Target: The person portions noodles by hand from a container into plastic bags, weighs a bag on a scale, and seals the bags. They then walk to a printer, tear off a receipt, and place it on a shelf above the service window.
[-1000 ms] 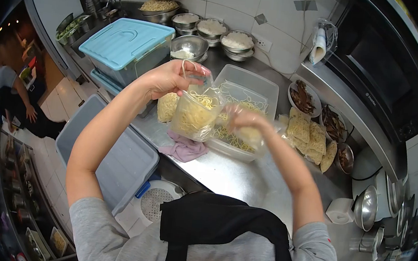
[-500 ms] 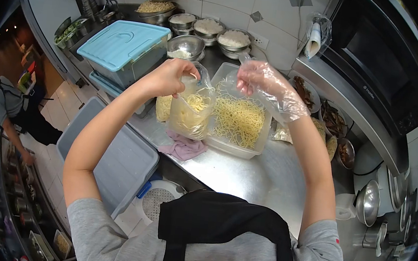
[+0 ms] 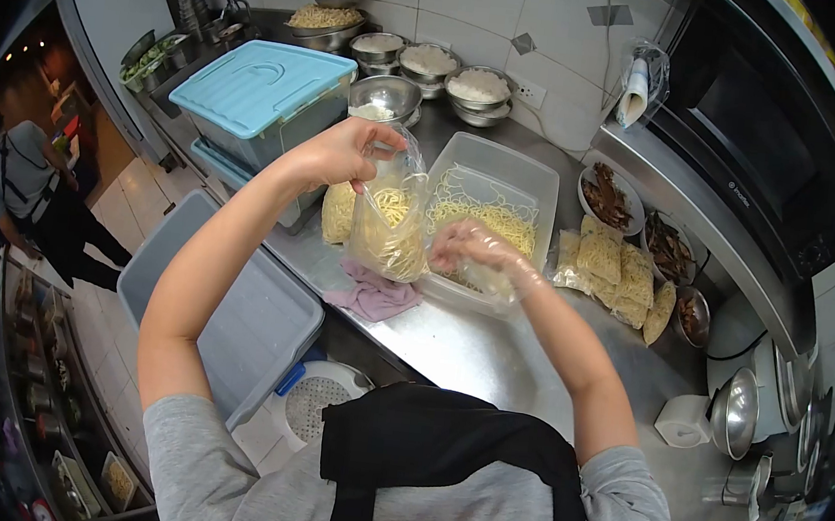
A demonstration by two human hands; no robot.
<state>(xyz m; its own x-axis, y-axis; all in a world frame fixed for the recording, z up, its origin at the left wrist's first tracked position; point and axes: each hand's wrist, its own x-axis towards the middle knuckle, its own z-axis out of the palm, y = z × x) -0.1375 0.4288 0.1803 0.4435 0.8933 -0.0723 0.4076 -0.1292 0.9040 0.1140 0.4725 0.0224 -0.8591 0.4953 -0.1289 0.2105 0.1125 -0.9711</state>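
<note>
My left hand (image 3: 357, 154) is closed on the top edge of a clear plastic bag (image 3: 394, 213), holding it up. Yellow noodles (image 3: 389, 243) fill the lower part of the bag. My right hand (image 3: 474, 248), in a thin clear plastic glove, is over the front of a translucent plastic tub (image 3: 548, 188), close beside the bag. Its fingers are curled and smeared by motion. Loose yellow noodles (image 3: 506, 224) lie in the tub, partly hidden by this hand. Behind the held bag stands another bag of noodles (image 3: 336, 215).
Several filled noodle bags (image 3: 618, 270) lie right of the tub, near bowls of brown dried food (image 3: 609, 199). A pink cloth (image 3: 374, 295) lies at the counter edge. A blue-lidded box (image 3: 263, 85) stands left; a grey bin (image 3: 221, 312) sits below. A person (image 3: 33, 183) stands far left.
My right hand has come down from above the back of the tub to its front, beside the bag. My left hand keeps holding the bag. The person at left has straightened up.
</note>
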